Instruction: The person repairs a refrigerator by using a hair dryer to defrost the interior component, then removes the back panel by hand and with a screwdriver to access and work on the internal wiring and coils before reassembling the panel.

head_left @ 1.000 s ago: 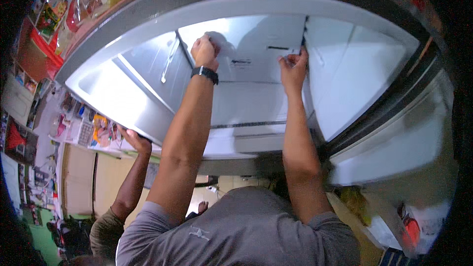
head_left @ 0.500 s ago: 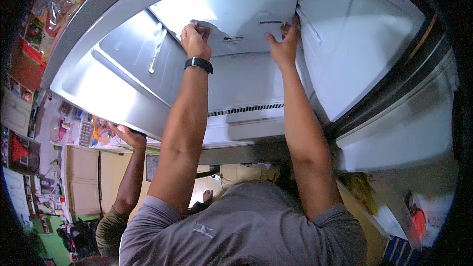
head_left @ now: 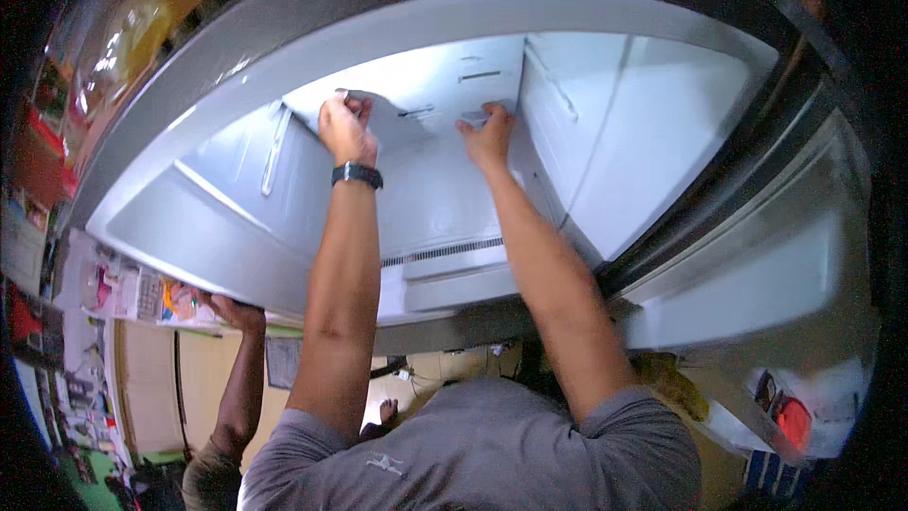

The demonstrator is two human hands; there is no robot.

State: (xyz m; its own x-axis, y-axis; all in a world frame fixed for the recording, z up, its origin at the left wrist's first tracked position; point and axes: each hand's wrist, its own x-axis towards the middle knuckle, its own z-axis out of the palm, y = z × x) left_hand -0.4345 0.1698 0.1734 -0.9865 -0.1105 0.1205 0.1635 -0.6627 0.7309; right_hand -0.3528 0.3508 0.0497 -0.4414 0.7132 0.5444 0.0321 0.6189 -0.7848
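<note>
White panel: left hand fingers curl round it, seemingly; right hand now lower, fingers spread.

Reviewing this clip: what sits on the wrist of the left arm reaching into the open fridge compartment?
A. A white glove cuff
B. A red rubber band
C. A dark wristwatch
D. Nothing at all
C: a dark wristwatch bands the arm just below the left hand, which reaches up inside the white fridge interior; the right hand beside it has a bare wrist.
</note>
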